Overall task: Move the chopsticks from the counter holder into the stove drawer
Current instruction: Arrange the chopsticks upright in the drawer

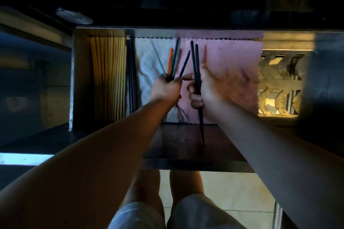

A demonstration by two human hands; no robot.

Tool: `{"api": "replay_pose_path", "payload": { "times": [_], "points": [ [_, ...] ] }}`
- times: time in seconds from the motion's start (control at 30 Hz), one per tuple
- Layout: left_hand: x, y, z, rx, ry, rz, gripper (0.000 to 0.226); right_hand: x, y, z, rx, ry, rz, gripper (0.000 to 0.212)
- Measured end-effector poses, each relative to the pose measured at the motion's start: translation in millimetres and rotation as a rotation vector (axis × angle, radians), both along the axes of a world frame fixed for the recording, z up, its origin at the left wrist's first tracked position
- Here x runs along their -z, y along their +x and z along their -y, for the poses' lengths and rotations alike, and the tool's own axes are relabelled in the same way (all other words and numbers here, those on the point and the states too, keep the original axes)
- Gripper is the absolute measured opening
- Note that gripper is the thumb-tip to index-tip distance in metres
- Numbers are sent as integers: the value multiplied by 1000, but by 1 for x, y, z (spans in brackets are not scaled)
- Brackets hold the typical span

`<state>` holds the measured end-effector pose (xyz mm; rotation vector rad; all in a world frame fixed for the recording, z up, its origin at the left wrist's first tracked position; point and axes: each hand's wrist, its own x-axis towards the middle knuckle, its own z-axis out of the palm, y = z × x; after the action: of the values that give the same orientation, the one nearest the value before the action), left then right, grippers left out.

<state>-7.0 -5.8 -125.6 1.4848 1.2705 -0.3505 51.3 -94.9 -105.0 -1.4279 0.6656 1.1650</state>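
Over the open drawer (80,80), the left hand (166,87) grips a mixed fan of chopsticks (174,57) and the right hand (204,85) grips dark ones, so best lower them flat beside the row along its left edge.

looks like a home kitchen: open drawer (81,80) mid-frame lined with cloths (232,80), rows of chopsticks (109,76) at its left, tiled floor (232,191) at the bottom
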Motion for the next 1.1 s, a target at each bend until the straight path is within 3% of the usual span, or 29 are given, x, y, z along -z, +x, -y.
{"api": "replay_pose_path", "payload": {
  "times": [0.1, 0.23, 0.33, 0.47, 0.57, 0.63, 0.7, 0.8, 0.93, 1.1],
  "points": [
    [-5, -14, -18, -89, -37, 57, 6, 2, -11, -20, -39, 2, -10, 57],
    [1, -34, -47, -36, 44, 14, 16, 7, -28, -47, -122, -15, 30, 40],
    [8, -44, -65, -83, -12, -44, 24, 13, -40, -67, -189, -64, 74, 22],
    [12, -49, -79, -143, -171, -88, 24, 26, -48, -92, -237, -169, 88, 26],
    [17, -53, -86, -94, -177, -105, 14, 39, -51, -102, -200, -256, 130, 18],
    [21, -56, -90, -29, -161, -117, 20, 50, -54, -106, -172, -293, 157, 22],
    [21, -57, -94, 51, -128, -141, 27, 58, -57, -111, -157, -343, 221, 9],
    [21, -57, -99, 142, -122, -142, 32, 69, -60, -112, -146, -395, 302, 21],
    [17, -57, -101, 171, -148, -133, 28, 78, -67, -109, -138, -441, 352, 10],
    [10, -61, -107, 242, -149, -107, 28, 83, -70, -113, -105, -508, 415, 18]
  ]
}}
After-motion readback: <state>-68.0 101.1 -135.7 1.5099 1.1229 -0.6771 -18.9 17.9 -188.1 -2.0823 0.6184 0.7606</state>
